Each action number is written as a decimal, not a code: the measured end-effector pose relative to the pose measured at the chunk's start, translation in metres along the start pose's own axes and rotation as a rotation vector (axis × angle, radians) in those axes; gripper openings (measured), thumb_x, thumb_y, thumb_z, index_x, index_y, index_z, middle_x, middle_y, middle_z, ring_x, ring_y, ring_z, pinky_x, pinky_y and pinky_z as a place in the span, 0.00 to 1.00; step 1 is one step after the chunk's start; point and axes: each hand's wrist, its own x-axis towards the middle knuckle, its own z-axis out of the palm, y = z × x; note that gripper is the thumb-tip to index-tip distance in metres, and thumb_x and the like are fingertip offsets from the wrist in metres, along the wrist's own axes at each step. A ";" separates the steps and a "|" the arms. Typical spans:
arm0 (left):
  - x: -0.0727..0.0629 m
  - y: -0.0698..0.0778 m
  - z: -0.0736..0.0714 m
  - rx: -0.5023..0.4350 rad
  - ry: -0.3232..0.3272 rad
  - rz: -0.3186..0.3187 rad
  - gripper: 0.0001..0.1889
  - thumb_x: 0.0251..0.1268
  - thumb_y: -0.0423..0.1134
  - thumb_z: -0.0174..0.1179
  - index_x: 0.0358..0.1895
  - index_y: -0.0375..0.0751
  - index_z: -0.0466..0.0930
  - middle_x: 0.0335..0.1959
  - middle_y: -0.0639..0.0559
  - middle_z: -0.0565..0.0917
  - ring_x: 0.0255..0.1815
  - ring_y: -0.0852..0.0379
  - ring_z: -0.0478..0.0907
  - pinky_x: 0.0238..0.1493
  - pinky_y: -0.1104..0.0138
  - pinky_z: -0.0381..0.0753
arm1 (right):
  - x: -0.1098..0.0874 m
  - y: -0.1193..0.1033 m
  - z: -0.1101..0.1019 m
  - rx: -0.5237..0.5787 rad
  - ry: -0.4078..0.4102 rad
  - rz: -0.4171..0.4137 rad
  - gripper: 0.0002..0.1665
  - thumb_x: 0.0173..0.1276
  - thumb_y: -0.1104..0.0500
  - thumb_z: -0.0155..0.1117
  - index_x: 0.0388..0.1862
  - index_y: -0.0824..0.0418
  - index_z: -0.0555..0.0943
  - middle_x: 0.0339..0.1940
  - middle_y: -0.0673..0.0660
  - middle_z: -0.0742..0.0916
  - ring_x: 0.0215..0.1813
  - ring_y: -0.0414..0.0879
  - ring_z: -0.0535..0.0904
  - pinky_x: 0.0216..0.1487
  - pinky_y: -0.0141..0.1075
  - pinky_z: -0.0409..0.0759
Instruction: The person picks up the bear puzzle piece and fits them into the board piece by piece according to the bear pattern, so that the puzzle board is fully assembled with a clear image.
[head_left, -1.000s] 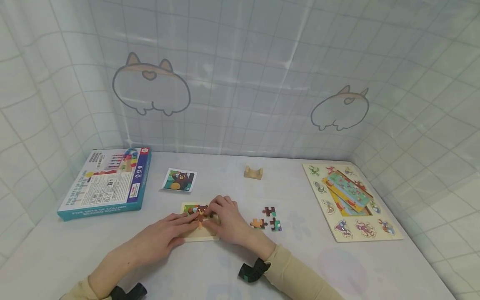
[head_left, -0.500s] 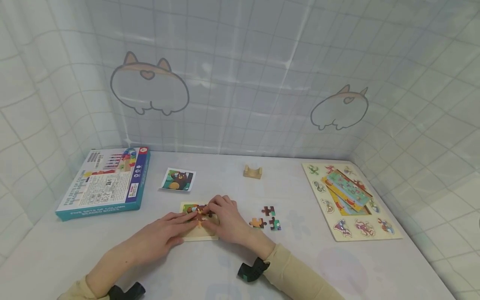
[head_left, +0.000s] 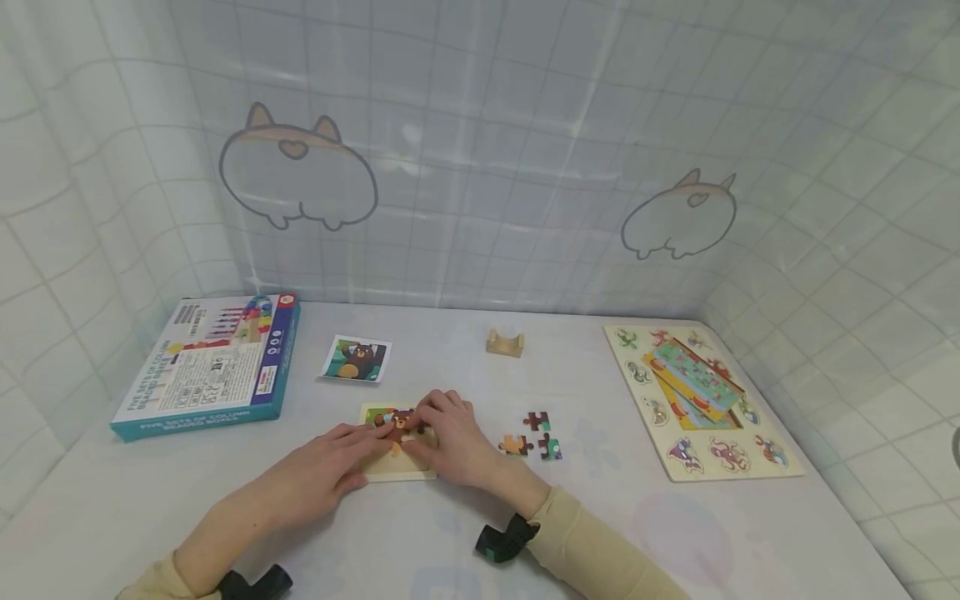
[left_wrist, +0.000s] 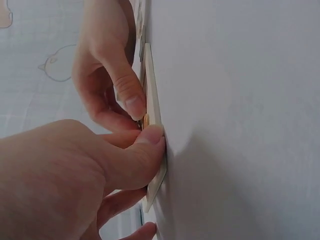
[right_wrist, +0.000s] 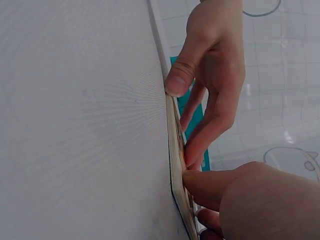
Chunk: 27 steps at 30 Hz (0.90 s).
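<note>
In the head view a small wooden puzzle board (head_left: 408, 476) lies at the front middle, with a bear picture (head_left: 399, 419) partly put together in its upper part. My left hand (head_left: 318, 467) holds the board at its left side, thumb by the near rim and fingertips on the bear pieces. From the right, my right hand (head_left: 459, 442) bends its fingers over the board. In the left wrist view its thumb and forefinger pinch an orange-edged puzzle piece (left_wrist: 145, 121) right at the board's surface. The hands hide much of the puzzle.
Three loose puzzle pieces (head_left: 537, 422) lie right of the board. Behind it are a bear picture card (head_left: 357, 360) and a small wooden stand (head_left: 506, 343). A toy box (head_left: 210, 367) lies at left, an animal board (head_left: 651, 442) with cards (head_left: 697, 379) at right.
Both hands stay at the board. Their fingertips shift slightly over the bear pieces, and the loose pieces lie as before.
</note>
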 end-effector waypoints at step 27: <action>0.001 0.007 0.009 0.002 -0.007 0.029 0.30 0.73 0.34 0.57 0.76 0.50 0.64 0.78 0.50 0.63 0.75 0.42 0.65 0.65 0.45 0.74 | 0.002 0.004 -0.007 0.038 0.000 -0.030 0.06 0.68 0.58 0.69 0.43 0.53 0.87 0.47 0.48 0.83 0.50 0.42 0.73 0.52 0.30 0.72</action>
